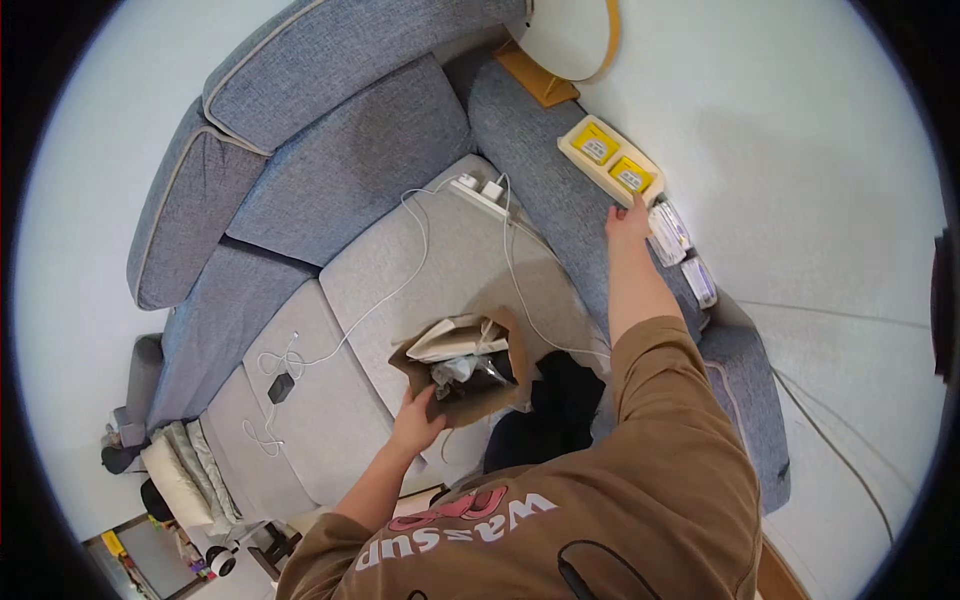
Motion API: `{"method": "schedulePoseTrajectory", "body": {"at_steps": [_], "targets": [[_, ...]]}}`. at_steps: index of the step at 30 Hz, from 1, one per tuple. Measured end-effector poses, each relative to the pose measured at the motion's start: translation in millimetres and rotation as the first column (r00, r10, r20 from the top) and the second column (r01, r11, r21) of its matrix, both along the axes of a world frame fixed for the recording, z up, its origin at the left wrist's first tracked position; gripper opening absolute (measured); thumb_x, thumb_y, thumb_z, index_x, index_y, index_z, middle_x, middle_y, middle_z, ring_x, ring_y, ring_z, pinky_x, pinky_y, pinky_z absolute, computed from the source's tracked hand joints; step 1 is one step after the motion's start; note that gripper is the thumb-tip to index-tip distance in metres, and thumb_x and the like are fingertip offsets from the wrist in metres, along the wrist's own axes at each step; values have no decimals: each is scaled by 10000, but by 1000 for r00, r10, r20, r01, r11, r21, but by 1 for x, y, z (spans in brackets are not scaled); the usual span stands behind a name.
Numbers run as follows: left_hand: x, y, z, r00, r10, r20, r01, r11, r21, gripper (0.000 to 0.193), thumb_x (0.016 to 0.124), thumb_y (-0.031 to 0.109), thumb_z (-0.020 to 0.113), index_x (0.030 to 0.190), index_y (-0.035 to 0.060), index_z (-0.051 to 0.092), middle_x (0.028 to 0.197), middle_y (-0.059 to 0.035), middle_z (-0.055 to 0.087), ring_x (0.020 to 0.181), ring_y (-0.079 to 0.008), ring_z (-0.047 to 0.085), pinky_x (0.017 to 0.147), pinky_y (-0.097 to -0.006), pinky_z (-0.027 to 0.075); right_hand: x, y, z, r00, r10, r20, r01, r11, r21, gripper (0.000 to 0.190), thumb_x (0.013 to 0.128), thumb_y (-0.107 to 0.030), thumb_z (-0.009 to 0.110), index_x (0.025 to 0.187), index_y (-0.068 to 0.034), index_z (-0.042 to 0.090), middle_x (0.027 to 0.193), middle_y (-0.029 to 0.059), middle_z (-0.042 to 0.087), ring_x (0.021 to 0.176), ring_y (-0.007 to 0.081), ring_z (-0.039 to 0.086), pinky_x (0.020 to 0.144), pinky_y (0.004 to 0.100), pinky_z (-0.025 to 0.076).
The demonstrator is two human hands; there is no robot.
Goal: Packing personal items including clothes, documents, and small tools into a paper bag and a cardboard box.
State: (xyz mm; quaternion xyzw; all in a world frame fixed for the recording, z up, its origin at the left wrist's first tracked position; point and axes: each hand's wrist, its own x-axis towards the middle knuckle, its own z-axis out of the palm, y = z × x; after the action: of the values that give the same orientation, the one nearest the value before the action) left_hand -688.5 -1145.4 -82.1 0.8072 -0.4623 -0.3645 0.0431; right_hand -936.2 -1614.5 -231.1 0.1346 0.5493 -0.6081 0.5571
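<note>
A brown paper bag point(525, 352) stands with its mouth open in front of me on the sofa seat. My left hand point(420, 426) grips its near left rim. Inside the bag are a white box-like item point(450, 341) and crumpled clear plastic point(465, 371) over something dark. On the sofa's armrest, a cream two-compartment tray point(574, 154) holds one yellow packet point(596, 142) in its far compartment and another yellow packet point(631, 174) in the near one. My right hand point(630, 223) reaches to the tray's near end, fingertips beside the near packet; whether they grip anything is unclear.
White-and-purple packs point(667, 232) lie on the armrest by my right wrist. A white power strip point(480, 199) with plugged-in chargers trails cables over the light seat cushions point(360, 420). A black adapter point(281, 388) sits farther left. A tan strapped item point(536, 75) rests beyond the tray.
</note>
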Motion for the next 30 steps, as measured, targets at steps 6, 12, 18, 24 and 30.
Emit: {"method": "schedulePoseTrajectory", "body": {"at_steps": [6,12,18,24,30], "targets": [[5,18,19,998,2,-57,-1,1000,8,618,709,194,726,1274,43,530,1348,-304,415,1211,-436,462,1018,-438,414,0,-34,4,988,92,126,-86,995,-49,387,847,-174,673,1194,-93,523,1063,78,571,1016,234,544,946,435,438],[23,14,32,998,-9,-63,6,999,-51,462,736,164,722,1160,33,597,1311,-295,452,1105,-394,548,940,-422,467,-5,4,28,976,194,98,-168,958,-233,387,829,-107,650,1190,-66,517,1061,105,577,987,229,573,772,362,534],[39,-36,80,999,-32,29,40,925,-377,276,772,126,707,997,5,602,1195,-231,541,1000,-313,609,853,-364,506,-39,122,124,768,610,-195,-638,703,-313,411,837,-87,620,1224,-31,495,1138,122,578,1015,233,596,769,366,539],[-7,-102,124,285,292,-913,-669,742,29,502,882,194,629,1305,65,390,1218,-121,558,1071,-256,597,837,-382,529,-20,221,231,491,822,-289,-864,418,-280,460,846,-77,600,1276,-16,449,1180,126,571,1087,233,576,863,383,506],[2,-99,148,34,301,-953,-610,762,219,590,834,86,609,1363,45,350,1253,-161,540,1127,-291,577,888,-417,531,-16,263,280,408,784,-468,-894,238,-381,591,838,-45,606,1374,-24,358,1273,139,513,1127,245,551,966,375,447]]}}
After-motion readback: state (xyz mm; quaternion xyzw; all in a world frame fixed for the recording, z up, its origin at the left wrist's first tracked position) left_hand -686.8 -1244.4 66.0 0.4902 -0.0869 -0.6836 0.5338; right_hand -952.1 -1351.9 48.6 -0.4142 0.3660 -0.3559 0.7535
